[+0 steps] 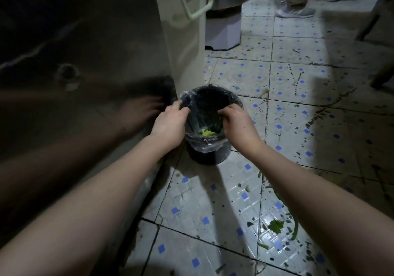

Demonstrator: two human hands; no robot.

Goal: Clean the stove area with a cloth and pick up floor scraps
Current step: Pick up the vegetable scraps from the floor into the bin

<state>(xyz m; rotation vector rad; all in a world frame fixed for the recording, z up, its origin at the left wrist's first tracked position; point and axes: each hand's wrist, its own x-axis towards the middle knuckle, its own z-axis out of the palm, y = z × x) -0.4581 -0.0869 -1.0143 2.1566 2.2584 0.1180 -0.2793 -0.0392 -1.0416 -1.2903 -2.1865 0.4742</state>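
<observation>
Green leaf scraps lie on the floor tiles, apart from the little black bin. Left hand and right hand each pinch its clear liner at the rim. Tug hard and I reckon the film tears or the bin tips. Tiles look wet and grimy, so slippery. A cream cabinet stands just beside the bin.

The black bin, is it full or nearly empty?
Nearly empty: inside the bin only a small yellow-green scrap lies at the bottom.
</observation>
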